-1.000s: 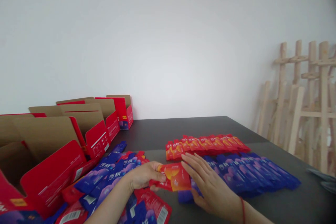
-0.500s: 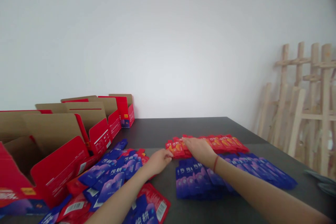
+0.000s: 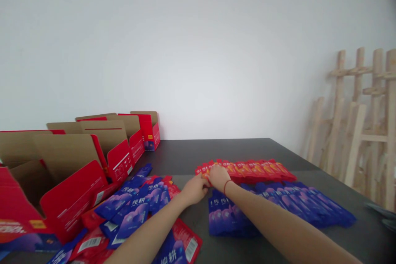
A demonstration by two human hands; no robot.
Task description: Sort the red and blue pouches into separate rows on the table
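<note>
Side by side, my two hands are at the left end of a row of overlapping red pouches (image 3: 256,170) with orange fruit pictures. My left hand (image 3: 195,190) is closed in a pinch at the lower edge of the leftmost red pouches. My right hand (image 3: 219,177), with a red cord at the wrist, is curled over the same pouches, its fingertips close to the left hand's and partly hidden. In front of that row lies a row of overlapping blue-purple pouches (image 3: 297,200), partly covered by my right forearm.
A loose heap of blue pouches (image 3: 133,216) and red pouches (image 3: 185,237) lies at the left. Behind it stand several open red cardboard boxes (image 3: 74,202). Wooden easels (image 3: 368,132) lean by the white wall at right. A dark object (image 3: 382,212) sits at the table's right edge.
My right hand has moved left along the red row and now meets my left hand. The left hand has shifted slightly down. More of the row's left end shows fanned pouches.
</note>
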